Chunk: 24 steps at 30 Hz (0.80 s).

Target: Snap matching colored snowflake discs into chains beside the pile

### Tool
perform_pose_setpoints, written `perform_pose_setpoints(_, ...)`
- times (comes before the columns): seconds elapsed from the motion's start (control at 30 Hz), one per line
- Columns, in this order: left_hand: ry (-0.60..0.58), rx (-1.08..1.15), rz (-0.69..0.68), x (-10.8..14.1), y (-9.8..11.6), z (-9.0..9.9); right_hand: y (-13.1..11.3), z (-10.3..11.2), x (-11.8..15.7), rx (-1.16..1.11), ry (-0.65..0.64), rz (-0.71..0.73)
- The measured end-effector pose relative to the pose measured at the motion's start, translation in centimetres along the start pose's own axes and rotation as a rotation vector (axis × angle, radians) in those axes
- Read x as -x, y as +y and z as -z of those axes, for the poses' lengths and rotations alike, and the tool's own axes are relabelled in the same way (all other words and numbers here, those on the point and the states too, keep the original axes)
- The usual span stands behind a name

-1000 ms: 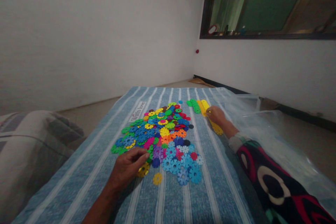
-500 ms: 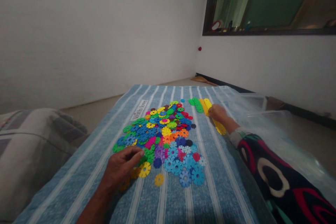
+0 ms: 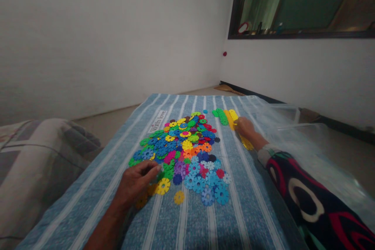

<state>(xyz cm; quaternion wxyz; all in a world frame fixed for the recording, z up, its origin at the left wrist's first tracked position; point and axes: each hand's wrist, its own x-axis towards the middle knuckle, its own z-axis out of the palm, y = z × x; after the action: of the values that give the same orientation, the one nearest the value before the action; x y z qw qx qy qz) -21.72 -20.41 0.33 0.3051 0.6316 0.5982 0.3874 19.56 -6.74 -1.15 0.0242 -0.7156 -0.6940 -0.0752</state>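
Right hand [image 3: 245, 127] is narrow over yellow notched discs [image 3: 246, 143], right of the multicoloured disc pile [image 3: 187, 145]; cannot tell grip. Left hand [image 3: 137, 179] curls at pile's near-left edge, contents unclear.

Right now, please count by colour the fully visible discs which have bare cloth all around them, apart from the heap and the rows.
Blue disc, off the far end of the heap: 1
Yellow disc, off the near end: 1
Total: 2
Not counted: dark disc at the right edge, contact unclear; discs partly hidden by the left hand.
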Motion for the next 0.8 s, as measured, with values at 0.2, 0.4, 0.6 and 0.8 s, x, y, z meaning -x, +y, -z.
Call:
perform_pose_setpoints(0.2,-0.031,-0.051,0.005,-0.1,-0.6,1.2,-1.5,0.5,1.6,-0.045,0.043,0.029)
perform_pose_setpoints(0.4,-0.129,-0.084,0.064,-0.3,-1.4,2.3,-5.4,0.0,5.6,-0.182,0.143,0.193)
perform_pose_setpoints(0.6,-0.277,-0.007,0.127,-0.3,-2.4,2.9,-9.7,-1.0,9.1,-0.382,0.32,0.479)
perform_pose_setpoints(0.8,-0.369,-0.046,0.105,0.0,-2.7,2.9,-11.3,-1.7,10.4,-0.415,0.435,0.594)
